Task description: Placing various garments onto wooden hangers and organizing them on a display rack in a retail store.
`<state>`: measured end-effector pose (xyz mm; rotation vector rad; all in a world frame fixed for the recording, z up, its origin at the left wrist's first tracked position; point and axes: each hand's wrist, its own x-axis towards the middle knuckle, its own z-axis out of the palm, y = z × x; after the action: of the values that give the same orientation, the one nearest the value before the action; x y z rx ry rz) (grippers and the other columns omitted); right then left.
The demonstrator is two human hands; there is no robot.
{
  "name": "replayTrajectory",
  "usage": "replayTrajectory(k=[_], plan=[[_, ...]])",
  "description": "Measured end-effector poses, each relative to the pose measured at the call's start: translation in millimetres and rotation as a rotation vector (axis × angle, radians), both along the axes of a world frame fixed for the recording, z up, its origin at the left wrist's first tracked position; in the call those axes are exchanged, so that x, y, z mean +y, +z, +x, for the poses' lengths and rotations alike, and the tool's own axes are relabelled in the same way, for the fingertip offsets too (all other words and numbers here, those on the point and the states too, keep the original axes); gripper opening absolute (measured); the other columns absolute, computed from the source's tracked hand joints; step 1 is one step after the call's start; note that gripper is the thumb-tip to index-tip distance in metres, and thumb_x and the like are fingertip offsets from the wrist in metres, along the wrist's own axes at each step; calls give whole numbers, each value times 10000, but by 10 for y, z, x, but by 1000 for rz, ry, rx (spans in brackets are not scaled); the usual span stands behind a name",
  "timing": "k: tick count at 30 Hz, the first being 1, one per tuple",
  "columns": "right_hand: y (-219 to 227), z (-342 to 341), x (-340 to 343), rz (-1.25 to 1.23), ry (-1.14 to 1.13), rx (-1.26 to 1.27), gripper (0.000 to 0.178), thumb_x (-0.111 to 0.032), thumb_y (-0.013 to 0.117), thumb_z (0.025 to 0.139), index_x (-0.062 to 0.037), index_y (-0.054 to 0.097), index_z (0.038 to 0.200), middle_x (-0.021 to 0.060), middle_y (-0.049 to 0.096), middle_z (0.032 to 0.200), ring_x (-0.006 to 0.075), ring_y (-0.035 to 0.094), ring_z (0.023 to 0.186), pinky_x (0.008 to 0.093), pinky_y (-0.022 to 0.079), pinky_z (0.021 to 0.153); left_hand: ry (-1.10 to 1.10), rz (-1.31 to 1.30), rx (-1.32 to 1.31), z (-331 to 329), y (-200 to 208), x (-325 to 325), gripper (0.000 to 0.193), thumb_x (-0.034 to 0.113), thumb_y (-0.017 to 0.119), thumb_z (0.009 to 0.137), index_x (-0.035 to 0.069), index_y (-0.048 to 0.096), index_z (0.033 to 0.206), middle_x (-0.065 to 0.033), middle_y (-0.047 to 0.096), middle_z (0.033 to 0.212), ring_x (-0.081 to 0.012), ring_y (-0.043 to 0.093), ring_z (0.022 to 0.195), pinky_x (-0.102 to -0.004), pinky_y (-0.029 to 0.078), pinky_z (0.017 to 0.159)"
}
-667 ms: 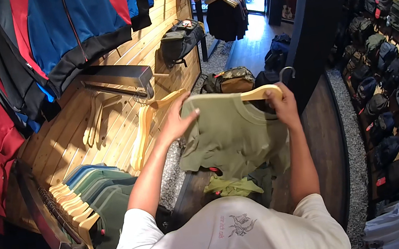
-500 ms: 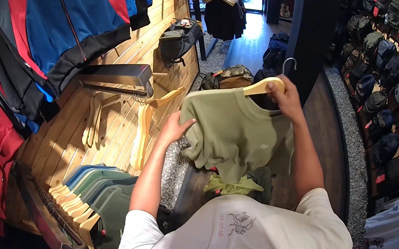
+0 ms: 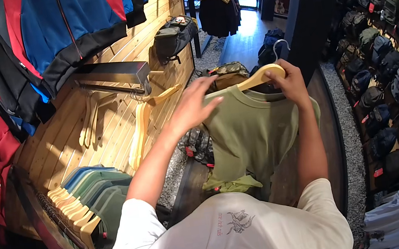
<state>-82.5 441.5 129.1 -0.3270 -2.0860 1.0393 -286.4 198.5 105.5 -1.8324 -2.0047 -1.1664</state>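
An olive-green T-shirt [image 3: 256, 126] hangs in front of me on a light wooden hanger [image 3: 253, 80] with a metal hook. My right hand [image 3: 292, 82] grips the hanger near its hook, at the right side of the collar. The left part of the hanger runs into the shirt's neck opening and is hidden by cloth. Beside the shirt's left shoulder is my left hand [image 3: 195, 105], its fingers spread; whether it touches the cloth I cannot tell. Below the shirt lies a yellow-green garment [image 3: 234, 183].
At the left, a metal rail [image 3: 64, 222] carries several shirts [image 3: 108, 189] on wooden hangers. Bare hangers [image 3: 141, 128] hang from a metal bracket [image 3: 114, 74] on the wood-plank wall. Jackets [image 3: 72, 30] hang above. A dark pillar [image 3: 309, 15] stands ahead; backpacks [image 3: 384, 86] line the right.
My left hand has let go of the shirt's left shoulder and moved up and right, its fingers opening. The shirt has straightened and hangs lower. My right hand still holds the hanger.
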Motion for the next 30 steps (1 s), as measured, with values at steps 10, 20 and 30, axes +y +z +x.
replayTrajectory(k=[10,20,30], plan=[[-278,-178,-599,894,-535,358,555,-257,683,921,-84,535,1428,179,499,1470,351,449,1367,494,308,1161,-185,-127,-99,-89,386,571,296,273,705,922,13,700,1064,-157,712,883,-288,672,811,-378,507,771],[-2380,396,-536,468,279,-1191,454,-485,648,902,-57,754,1010,221,680,1167,372,614,1188,488,464,1028,-136,-108,-184,-606,816,465,294,258,739,890,16,728,1056,-151,724,869,-213,687,809,-340,511,783],[-2362,948,990,987,-199,-912,521,-265,526,952,-146,532,1458,62,399,1591,296,280,1511,503,222,1229,-121,-136,-174,-662,1052,143,273,231,724,917,-9,716,1046,-61,713,845,-84,598,815,-299,498,774]])
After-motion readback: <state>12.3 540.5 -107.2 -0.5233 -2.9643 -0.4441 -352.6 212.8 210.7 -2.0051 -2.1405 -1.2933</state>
